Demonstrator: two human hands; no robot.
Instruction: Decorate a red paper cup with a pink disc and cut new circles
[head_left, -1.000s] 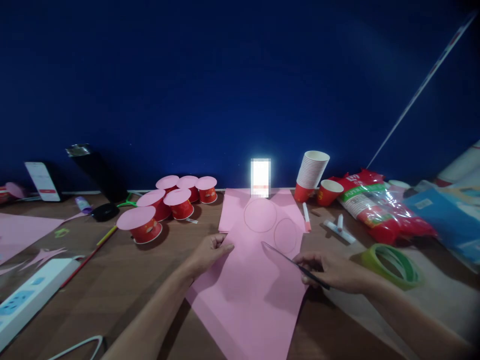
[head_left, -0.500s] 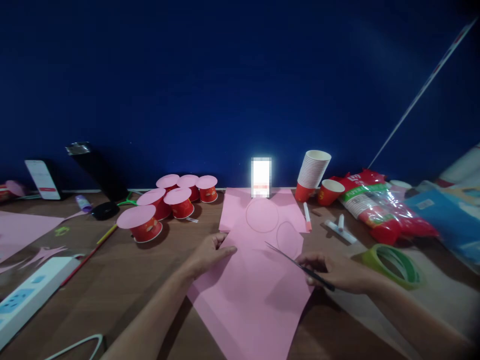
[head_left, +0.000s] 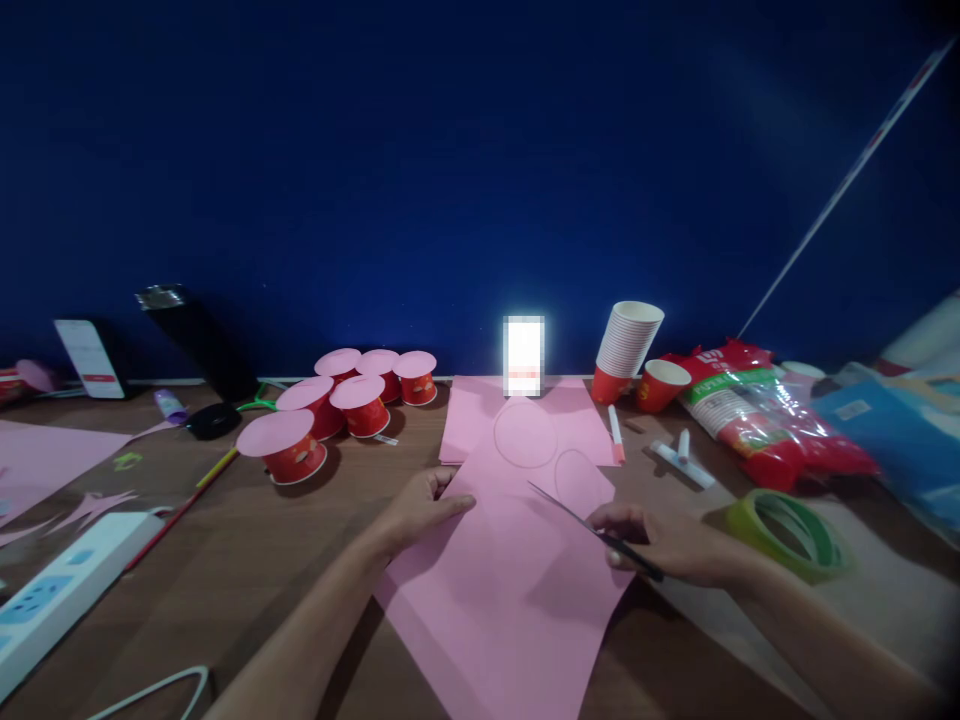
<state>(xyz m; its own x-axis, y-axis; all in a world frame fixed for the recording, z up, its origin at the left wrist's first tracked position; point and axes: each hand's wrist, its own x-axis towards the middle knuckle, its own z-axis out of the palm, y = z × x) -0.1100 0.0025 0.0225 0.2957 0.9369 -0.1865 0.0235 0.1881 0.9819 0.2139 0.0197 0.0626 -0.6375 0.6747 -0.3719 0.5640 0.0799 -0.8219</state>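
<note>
A pink paper sheet (head_left: 502, 580) lies in front of me on the wooden table, with two circles drawn near its far end. My left hand (head_left: 420, 510) presses on the sheet's left edge, fingers curled. My right hand (head_left: 664, 545) grips dark scissors (head_left: 577, 520) whose blades point left over the sheet's right part, near the smaller circle.
Several upside-down red cups topped with pink discs (head_left: 285, 445) stand at the left. A lit phone (head_left: 523, 355), a stack of paper cups (head_left: 626, 345), a marker (head_left: 616, 432), a glue stick (head_left: 682, 458), a green tape roll (head_left: 787, 530) and a cup package (head_left: 750, 415) sit around. A power strip (head_left: 60, 590) lies front left.
The pink sheet has turned slightly under my left hand. My right hand with the scissors has shifted a little to the right.
</note>
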